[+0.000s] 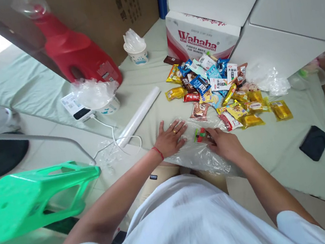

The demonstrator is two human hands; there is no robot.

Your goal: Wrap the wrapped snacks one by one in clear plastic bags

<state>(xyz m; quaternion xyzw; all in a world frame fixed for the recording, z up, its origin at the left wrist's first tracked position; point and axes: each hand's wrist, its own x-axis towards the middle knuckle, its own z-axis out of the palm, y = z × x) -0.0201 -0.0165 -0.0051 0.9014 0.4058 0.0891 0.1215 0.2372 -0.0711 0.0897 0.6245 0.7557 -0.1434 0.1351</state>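
Mid-frame, the left hand (pixel 169 140) lies flat on clear plastic (pixel 193 156); the right hand (pixel 225 143) pinches a packet (pixel 200 135); snacks (pixel 201 85) crowd just above.

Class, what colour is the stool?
The stool is bright green, seen best in the head view, at the left.

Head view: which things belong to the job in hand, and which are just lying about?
In the job:
- clear plastic sheeting, under the left hand
- red-and-green packet, at the fingers of the right hand
- probably the snack pile, close by

Apparently just lying about:
- red jug
- green stool
- Wahaha box
- black pouch
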